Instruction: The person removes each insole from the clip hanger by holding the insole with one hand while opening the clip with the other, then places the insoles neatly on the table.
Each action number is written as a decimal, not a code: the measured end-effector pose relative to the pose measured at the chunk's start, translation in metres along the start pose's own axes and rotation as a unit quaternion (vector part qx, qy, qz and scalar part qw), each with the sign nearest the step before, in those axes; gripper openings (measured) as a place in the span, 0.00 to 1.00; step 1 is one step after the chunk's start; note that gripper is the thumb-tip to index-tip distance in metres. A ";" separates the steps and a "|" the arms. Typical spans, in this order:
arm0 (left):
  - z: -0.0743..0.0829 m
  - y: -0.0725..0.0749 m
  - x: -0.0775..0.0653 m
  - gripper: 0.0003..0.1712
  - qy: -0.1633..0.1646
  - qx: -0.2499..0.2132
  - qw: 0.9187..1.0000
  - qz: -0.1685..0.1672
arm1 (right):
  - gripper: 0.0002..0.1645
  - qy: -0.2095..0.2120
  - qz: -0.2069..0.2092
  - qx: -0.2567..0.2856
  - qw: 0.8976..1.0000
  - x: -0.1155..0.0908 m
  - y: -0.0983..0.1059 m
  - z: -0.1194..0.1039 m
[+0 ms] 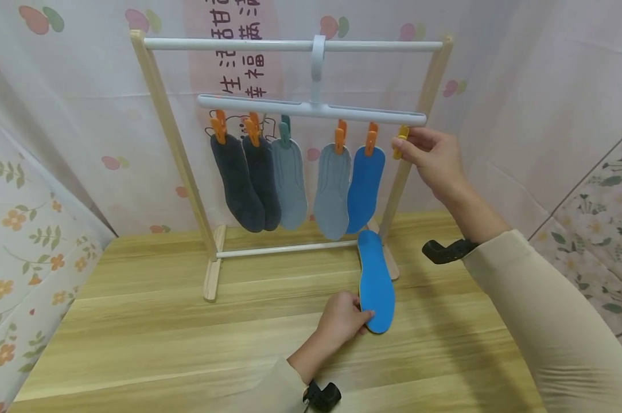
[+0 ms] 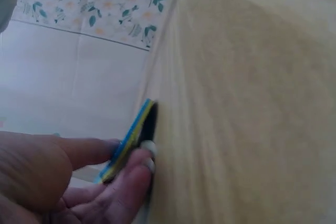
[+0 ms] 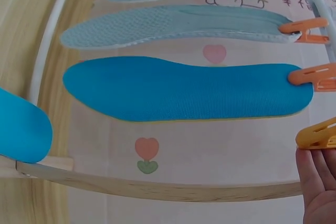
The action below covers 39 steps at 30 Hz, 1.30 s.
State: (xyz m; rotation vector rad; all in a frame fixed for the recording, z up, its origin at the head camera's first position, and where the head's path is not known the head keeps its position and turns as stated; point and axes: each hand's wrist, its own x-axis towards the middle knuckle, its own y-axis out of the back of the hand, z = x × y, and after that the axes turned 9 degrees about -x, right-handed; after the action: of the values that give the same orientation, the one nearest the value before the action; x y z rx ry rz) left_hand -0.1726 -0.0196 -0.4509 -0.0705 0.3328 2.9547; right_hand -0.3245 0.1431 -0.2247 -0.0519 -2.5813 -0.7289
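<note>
My left hand (image 1: 341, 315) pinches the lower end of a bright blue insole (image 1: 377, 281), thumb on its blue face and fingers beneath. Edge-on in the left wrist view, the insole (image 2: 128, 140) shows a yellow layer and a dark underside. At the right end of the white hanger (image 1: 311, 109), my right hand (image 1: 437, 160) pinches a yellow clothespin (image 1: 401, 142). Left of it, another blue insole (image 1: 366, 186) hangs from an orange clothespin (image 1: 371, 139). Farther along hang a grey insole (image 1: 333, 189) under an orange clip and a second grey one (image 1: 290, 186) under a green clip.
Two dark insoles (image 1: 237, 183) hang from orange clips at the hanger's left. The hanger hooks over the top white bar (image 1: 228, 44) of a wooden-legged rack (image 1: 174, 143). Its feet stand on a wood-grain table (image 1: 151, 332), with patterned curtains (image 1: 497, 86) behind and at the sides.
</note>
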 end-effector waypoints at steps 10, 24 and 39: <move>0.010 0.001 -0.003 0.33 -0.004 0.166 0.986 0.027 | 0.30 0.002 -0.001 0.008 1.000 0.000 -0.006 0.002; 0.020 -0.012 0.006 0.23 0.047 0.326 0.944 0.006 | 0.31 -0.006 -0.003 -0.001 1.000 -0.005 0.000 0.000; 0.048 0.020 0.033 0.18 -0.107 0.192 0.976 0.002 | 0.30 0.003 0.012 0.003 1.000 -0.005 0.002 0.000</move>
State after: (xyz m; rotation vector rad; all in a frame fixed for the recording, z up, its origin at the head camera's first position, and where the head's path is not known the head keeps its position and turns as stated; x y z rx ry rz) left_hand -0.2097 -0.0229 -0.4022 0.2943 0.8580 2.8061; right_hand -0.3195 0.1456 -0.2259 -0.0776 -2.5720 -0.7128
